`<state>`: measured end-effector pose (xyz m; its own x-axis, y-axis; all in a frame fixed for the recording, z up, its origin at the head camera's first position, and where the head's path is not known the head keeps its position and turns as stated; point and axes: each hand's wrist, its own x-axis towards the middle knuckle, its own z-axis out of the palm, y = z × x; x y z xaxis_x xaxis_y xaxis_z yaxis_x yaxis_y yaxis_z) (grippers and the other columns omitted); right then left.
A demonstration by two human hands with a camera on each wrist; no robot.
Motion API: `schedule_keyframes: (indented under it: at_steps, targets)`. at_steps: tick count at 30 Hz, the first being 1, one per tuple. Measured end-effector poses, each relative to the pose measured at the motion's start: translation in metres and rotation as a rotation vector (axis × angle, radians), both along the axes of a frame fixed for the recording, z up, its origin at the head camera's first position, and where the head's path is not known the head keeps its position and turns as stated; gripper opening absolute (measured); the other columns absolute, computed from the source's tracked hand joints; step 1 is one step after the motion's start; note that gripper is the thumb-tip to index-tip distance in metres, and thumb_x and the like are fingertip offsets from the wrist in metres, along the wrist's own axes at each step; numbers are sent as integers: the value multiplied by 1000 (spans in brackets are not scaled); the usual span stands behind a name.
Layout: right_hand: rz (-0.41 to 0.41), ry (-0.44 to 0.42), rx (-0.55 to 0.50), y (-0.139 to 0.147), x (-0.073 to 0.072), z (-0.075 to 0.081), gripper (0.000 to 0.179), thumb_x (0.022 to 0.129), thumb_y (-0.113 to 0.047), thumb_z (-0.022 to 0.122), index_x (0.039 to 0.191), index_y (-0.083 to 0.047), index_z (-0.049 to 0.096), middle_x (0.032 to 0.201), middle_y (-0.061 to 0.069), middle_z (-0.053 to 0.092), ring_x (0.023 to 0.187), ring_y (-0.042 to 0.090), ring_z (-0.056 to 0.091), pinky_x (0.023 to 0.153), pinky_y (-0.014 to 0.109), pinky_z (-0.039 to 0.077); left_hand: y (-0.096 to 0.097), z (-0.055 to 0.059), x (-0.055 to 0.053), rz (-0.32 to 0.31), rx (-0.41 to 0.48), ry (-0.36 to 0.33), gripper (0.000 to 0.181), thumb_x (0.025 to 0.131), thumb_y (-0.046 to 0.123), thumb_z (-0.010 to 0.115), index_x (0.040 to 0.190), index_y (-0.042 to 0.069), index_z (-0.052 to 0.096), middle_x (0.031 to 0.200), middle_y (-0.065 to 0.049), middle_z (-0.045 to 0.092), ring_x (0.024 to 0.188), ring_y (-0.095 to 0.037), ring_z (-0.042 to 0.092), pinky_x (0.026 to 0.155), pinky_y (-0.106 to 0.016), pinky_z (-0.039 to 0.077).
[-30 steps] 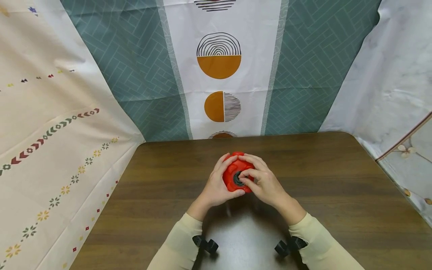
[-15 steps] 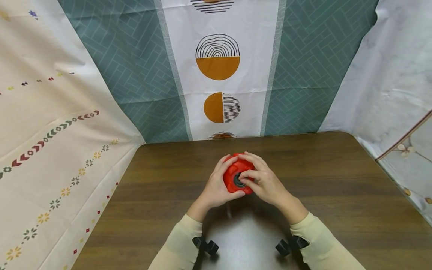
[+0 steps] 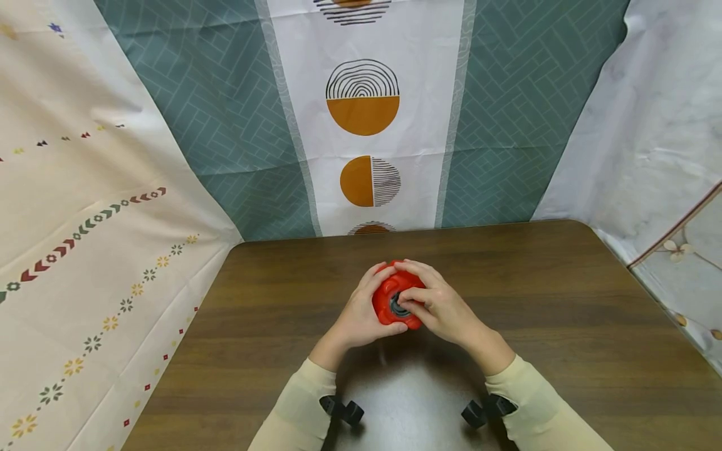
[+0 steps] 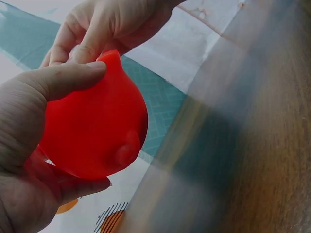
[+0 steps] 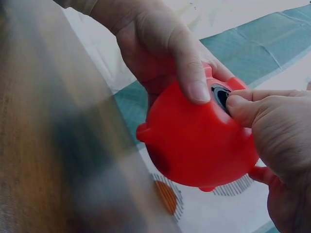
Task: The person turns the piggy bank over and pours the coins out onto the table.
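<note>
A glossy red piggy bank (image 3: 383,302), rounded with short stubs, is held above the brown table (image 3: 271,351) in the head view. My left hand (image 3: 359,316) grips its left side, the thumb near the front and fingers around the far side. In its upward-turned face sits a dark round plug (image 5: 220,96). At that plug, the thumb and index finger of my right hand (image 3: 442,310) pinch together, while its other fingers reach over the bank's far right side. The right fingertips partly cover the plug. The left wrist view shows the red body (image 4: 97,131) from its side.
Cloth with orange half circles (image 3: 363,116) hangs behind the table's back edge. Patterned cream fabric (image 3: 113,263) borders the left side, and pale fabric (image 3: 648,125) the right. A black wrist mount (image 3: 343,410) is on each forearm.
The piggy bank and both hands have shifted slightly downward in the head view. Both hands keep the same hold, with the right fingertips still at the plug.
</note>
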<state>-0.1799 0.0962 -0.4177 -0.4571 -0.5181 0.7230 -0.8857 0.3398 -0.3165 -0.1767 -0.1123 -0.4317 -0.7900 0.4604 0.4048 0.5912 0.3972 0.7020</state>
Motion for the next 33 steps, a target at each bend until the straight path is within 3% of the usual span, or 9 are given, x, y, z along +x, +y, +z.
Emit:
schedule_keyframes:
  at_steps: [6,10,14,22,25,33]
  targets:
    - [-38,-125,-62,-3,4,-4,14,77,-7,79,86,-14,72,141,12,47,126,29,46,94,35,50,-2,0,-1,6,23,-60,95,68,30,87,147,33,33,149,4,32,128,-18,40,93,-32,49]
    - [-72,-218,-162,-5,7,-5,13,79,-6,77,87,-16,72,142,8,47,120,27,52,71,26,56,-1,3,-1,19,72,-108,93,71,31,85,147,33,31,146,8,36,124,-17,43,92,-31,50]
    - [-115,-254,-254,-7,10,-3,12,80,-6,77,86,-16,73,139,6,50,115,25,56,54,26,53,-1,5,1,58,146,-166,91,74,31,83,148,35,30,143,10,39,122,-16,45,90,-30,51]
    - [-117,-218,-261,-9,11,0,18,77,-4,79,85,-19,74,137,6,52,123,25,49,82,34,55,-2,4,2,62,239,-190,89,74,27,83,147,33,33,138,8,45,119,-16,48,89,-32,52]
    - [-109,-211,-242,-9,11,2,19,78,-4,78,86,-20,73,138,7,51,126,26,45,85,41,54,-2,7,3,71,254,-184,89,74,25,83,147,32,33,136,5,47,118,-17,49,89,-32,52]
    - [-155,-251,-271,-13,14,3,15,80,-6,76,87,-19,73,141,6,48,128,25,42,87,48,52,2,36,21,106,301,-125,79,76,10,79,144,6,38,135,-11,47,113,-28,53,87,-34,53]
